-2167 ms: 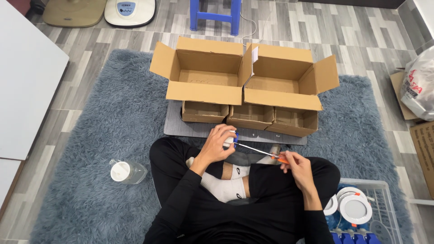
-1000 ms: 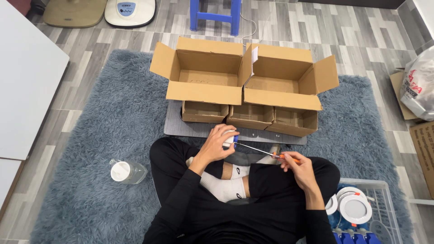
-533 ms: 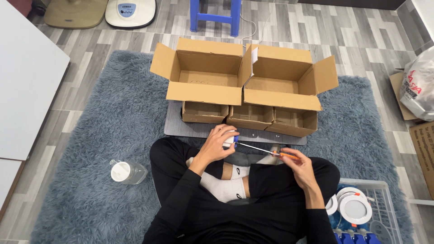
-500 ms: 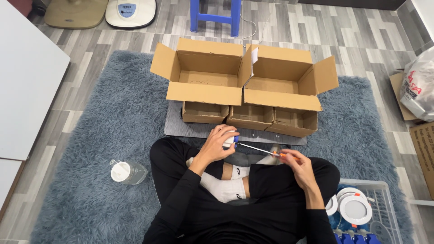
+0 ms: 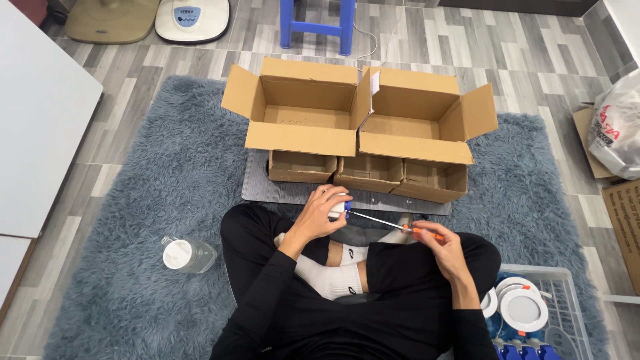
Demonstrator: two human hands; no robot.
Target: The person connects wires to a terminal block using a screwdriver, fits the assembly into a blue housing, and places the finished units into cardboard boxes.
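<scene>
I sit cross-legged on a grey-blue shaggy rug. My left hand grips a small white part with a blue end above my knees. My right hand holds the orange handle of a thin screwdriver, whose metal shaft runs left to the white part. Both hands hover over my crossed legs, in black trousers and white socks.
Two large open cardboard boxes stand ahead, with three small open boxes on a grey mat. A clear jar with a white lid lies left. A white basket holding round white lamps sits right. A blue stool stands behind.
Almost nothing has changed: my right hand shifts slightly on the screwdriver handle, while my left hand keeps the white part in place.
</scene>
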